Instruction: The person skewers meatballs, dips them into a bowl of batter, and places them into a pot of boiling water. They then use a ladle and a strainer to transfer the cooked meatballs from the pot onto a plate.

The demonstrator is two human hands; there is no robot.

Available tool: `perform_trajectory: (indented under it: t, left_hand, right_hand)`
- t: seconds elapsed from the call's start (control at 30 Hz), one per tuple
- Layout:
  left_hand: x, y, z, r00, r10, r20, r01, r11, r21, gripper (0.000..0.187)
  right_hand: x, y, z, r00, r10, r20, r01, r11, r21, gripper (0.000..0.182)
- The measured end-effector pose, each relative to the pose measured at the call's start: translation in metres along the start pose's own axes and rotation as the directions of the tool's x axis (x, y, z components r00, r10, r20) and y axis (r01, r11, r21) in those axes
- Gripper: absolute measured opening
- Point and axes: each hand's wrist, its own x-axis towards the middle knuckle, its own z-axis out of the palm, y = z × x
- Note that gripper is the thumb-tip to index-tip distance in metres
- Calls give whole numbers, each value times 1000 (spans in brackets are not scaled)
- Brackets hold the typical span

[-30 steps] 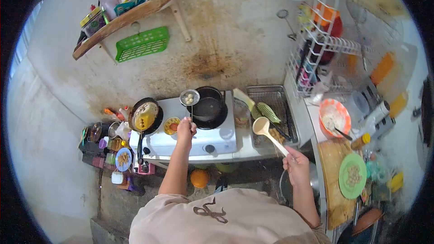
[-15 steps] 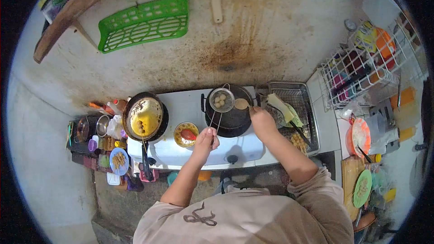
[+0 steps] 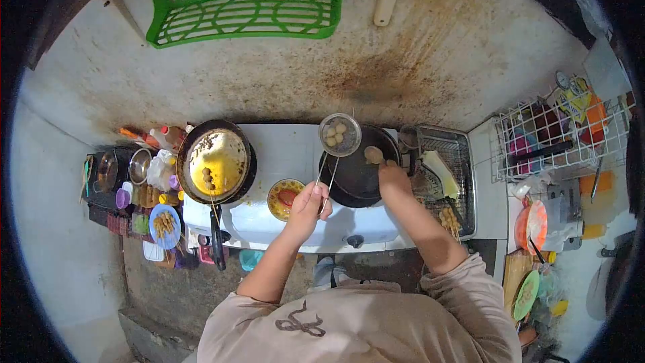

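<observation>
My left hand (image 3: 309,204) is closed round the long wire handle of a mesh strainer (image 3: 341,148). Several pale round balls (image 3: 334,135) lie in its basket, held over the left rear rim of a dark pot (image 3: 349,187). My right hand (image 3: 394,179) grips a spoon (image 3: 373,154) with a light brown bowl, which is over the pot's right side, apart from the strainer. Most of the spoon's handle is hidden by my fingers. Near my left hand stands a patterned bowl (image 3: 273,211) with yellow contents and a red spoon (image 3: 287,196) in it.
Left on the stove (image 3: 265,154), a frying pan (image 3: 195,185) holds yellow food and a skewer of balls. Beyond it lies a blue plate (image 3: 165,234) with skewers. A wire basket (image 3: 466,161) is right of the pot; a green rack (image 3: 248,3) hangs on the wall.
The strainer has shifted toward the pot's back left edge, away from the spoon. The whole view has also shifted. Both hands keep their grips.
</observation>
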Motion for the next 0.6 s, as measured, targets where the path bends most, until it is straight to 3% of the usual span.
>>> perform_trajectory:
  t: [0.03,0.13,0.23,0.33,0.53,0.6]
  left_hand:
    - [0,0,-2,1000,1,-2,-1,1000,1,27]
    - [0,-2,-5,1000,-1,1,1,1000,-1,26]
    - [0,-5,-6,1000,-13,7,13,1000,-15,26]
    - [-1,-6,-6,1000,-18,12,18,1000,-10,27]
    - [-5,-12,-7,1000,-27,-2,27,999,-21,28]
    - [-8,-9,-7,998,-58,-19,57,998,-25,28]
  right_hand:
    - [0,3,6,997,-73,-14,72,994,-88,25]
    - [-12,-4,-8,999,-49,-3,49,997,-56,23]
    - [-19,-7,-7,995,-5,-99,10,999,48,22]
    - [-13,-4,5,992,-41,-119,51,995,81,21]
    - [-29,-9,25,907,-331,-262,347,938,17,28]
    - [-37,-13,20,922,-322,-216,340,939,54,27]
